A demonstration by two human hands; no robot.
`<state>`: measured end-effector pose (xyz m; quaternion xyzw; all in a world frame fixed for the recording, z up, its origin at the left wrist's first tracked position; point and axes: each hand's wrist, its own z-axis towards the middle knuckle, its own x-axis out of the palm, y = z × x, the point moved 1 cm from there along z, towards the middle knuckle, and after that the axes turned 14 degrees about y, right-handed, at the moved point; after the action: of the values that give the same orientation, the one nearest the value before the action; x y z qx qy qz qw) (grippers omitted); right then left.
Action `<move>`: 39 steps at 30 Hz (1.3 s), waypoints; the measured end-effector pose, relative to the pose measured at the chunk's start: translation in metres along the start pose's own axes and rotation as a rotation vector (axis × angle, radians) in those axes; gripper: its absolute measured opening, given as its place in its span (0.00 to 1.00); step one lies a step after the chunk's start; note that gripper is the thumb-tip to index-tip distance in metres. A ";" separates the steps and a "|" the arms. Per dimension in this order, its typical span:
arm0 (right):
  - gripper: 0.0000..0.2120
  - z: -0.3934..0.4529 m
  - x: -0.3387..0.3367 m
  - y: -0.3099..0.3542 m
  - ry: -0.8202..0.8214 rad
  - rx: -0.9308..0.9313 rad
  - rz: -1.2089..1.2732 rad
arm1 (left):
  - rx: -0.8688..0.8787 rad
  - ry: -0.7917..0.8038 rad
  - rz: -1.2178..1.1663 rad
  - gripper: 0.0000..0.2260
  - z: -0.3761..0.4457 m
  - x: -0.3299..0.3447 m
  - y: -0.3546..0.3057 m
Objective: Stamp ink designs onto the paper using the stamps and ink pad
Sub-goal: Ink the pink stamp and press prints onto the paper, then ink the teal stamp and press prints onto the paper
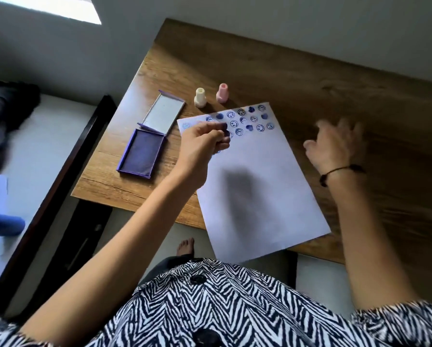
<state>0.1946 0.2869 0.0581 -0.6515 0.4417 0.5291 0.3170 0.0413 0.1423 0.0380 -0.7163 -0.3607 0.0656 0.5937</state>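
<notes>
The paper (255, 176) lies slantwise on the wooden table (310, 78) between your two hands, its far end filled with blue smiley and heart prints (242, 118) and the rest of the sheet blank. Your left hand (204, 144) hangs over the left part of those printed rows, fingers curled and pinched around a small dark blue stamp (225, 130); whether the stamp touches the sheet cannot be told. Your right hand (335, 144) is just off the right edge of the paper, above the bare table, blurred, with its fingers spread and loose and nothing in them; a dark cord bracelet (340, 171) circles that wrist. To the left of your left hand sits the ink pad (142, 152), its purple case open and the lid (164, 112) laid back flat beyond it. Beyond your left hand, just past the paper's far edge, a cream stamp (200, 97) and a pink stamp (223, 93) stand upright side by side, apart from each other.
</notes>
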 end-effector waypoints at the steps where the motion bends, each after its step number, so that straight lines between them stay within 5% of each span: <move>1: 0.18 -0.003 0.002 -0.009 0.013 0.021 -0.004 | -0.025 0.038 0.010 0.10 0.001 0.009 0.002; 9: 0.14 -0.009 0.021 -0.037 0.013 0.081 0.116 | -0.137 0.305 0.145 0.10 0.001 0.079 0.021; 17: 0.11 -0.018 0.019 -0.045 -0.062 0.053 0.191 | -0.142 0.390 0.216 0.09 0.002 0.101 0.037; 20: 0.10 -0.026 0.011 -0.041 -0.103 -0.038 0.417 | -0.119 0.361 0.279 0.10 0.003 0.099 0.040; 29: 0.08 -0.036 0.005 0.010 0.114 -0.262 1.104 | 0.001 0.327 0.150 0.12 -0.001 0.056 0.024; 33: 0.07 -0.032 0.006 0.045 0.175 -0.367 1.137 | 0.062 0.304 0.170 0.11 -0.009 0.024 0.015; 39: 0.07 -0.032 0.008 0.107 0.404 -0.516 0.947 | 0.234 0.005 0.126 0.05 -0.025 -0.025 0.001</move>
<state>0.1109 0.2133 0.0635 -0.5272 0.5935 0.5691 -0.2143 0.0367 0.1077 0.0360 -0.6636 -0.3034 0.1428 0.6688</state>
